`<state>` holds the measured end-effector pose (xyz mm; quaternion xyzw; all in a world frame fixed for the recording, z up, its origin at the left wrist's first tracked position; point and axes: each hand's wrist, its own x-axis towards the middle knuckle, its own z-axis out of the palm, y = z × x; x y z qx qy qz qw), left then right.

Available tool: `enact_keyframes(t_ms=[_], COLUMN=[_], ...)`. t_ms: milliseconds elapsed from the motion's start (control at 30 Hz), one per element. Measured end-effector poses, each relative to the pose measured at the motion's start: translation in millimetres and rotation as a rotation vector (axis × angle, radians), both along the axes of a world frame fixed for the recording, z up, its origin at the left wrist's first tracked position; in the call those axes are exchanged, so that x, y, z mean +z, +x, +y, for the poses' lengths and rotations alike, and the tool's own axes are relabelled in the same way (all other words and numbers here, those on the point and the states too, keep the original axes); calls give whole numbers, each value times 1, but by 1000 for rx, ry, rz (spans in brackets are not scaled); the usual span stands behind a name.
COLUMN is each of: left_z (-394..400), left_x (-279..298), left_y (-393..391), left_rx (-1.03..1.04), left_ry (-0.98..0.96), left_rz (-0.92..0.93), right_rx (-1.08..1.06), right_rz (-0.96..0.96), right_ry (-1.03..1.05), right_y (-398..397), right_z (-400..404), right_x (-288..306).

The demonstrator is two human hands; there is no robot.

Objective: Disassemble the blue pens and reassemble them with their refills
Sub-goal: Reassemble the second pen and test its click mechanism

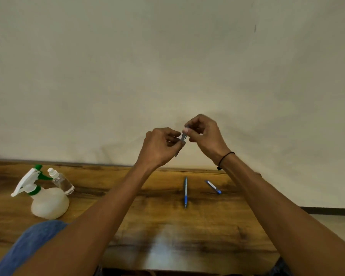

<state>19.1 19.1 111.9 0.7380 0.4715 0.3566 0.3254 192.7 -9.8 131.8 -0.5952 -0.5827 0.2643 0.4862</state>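
Nearest, on the counter [167,226]: whole blue pen [185,193], loose blue piece [213,187] beside. Raised above the far edge, left hand [159,148] and right hand [204,136] pinching a pen part [182,140]. Likely mid-disassembly; next, pulling halves apart.

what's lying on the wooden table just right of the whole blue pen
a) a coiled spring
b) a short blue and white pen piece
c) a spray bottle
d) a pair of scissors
b: a short blue and white pen piece lies on the table right of the whole blue pen; the spray bottle stands far left.
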Motion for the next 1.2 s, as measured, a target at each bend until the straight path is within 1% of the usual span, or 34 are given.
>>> enact_keyframes(t_ms=[100, 200, 300, 400, 467, 567, 667, 800, 1067, 1133, 1200], left_z=[1, 3, 6, 9, 12, 17, 22, 27, 26, 23, 21], left_x=[24, 37, 41, 44, 44, 44, 43, 41, 41, 46, 53], left_y=[-13, -18, -17, -12, -6, 2, 5, 6, 6, 6, 5], left_rx=[42, 68, 67, 38, 10, -22, -45, -37, -64, -140, -313], left_ry=[2, -46, -62, -47, -4, 65, 74, 64, 71, -6, -203], left_rz=[-30, -91, -65, -59, -12, 53, 68, 41, 49, -37, -175], right_rx=[-24, 7, 68, 99, 106, 112, 62, 21, 54, 75, 105], right_rz=[114, 301, 439, 517, 562, 655, 750, 812, 864, 884, 914], right_ry=[62, 86, 109, 141, 144, 97, 48, 42, 37, 73, 119], right_y=[3, 3, -1, -8, -9, -10, -11, -11, -13, -13, -14], right_z=[-3, -11, -17, -19, -19, -18, -18, -19, -19, -18, -17], right_x=[32, 56, 72, 83, 88, 95, 100, 106, 115, 113, 111])
